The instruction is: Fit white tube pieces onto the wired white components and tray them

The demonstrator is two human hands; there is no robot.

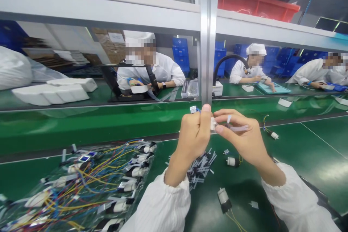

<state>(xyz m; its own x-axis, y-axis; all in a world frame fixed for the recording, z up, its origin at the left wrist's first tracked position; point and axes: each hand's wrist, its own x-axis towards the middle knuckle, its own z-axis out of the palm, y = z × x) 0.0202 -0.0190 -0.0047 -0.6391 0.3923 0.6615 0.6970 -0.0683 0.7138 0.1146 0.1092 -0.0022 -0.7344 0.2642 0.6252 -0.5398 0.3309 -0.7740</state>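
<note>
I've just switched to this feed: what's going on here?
The left hand grips a small white part that the right hand appears to touch; a pale strip shows at its fingers. Nearby, a pile of strips lies on the green bench, with many wired parts to the left. Other people work opposite.

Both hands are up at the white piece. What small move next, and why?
Perhaps use the right hand to lay the pale strip flat while the left hand steadies the white piece: the strip juts out by the right hand's fingers, and the left hand appears to grip the piece.
</note>
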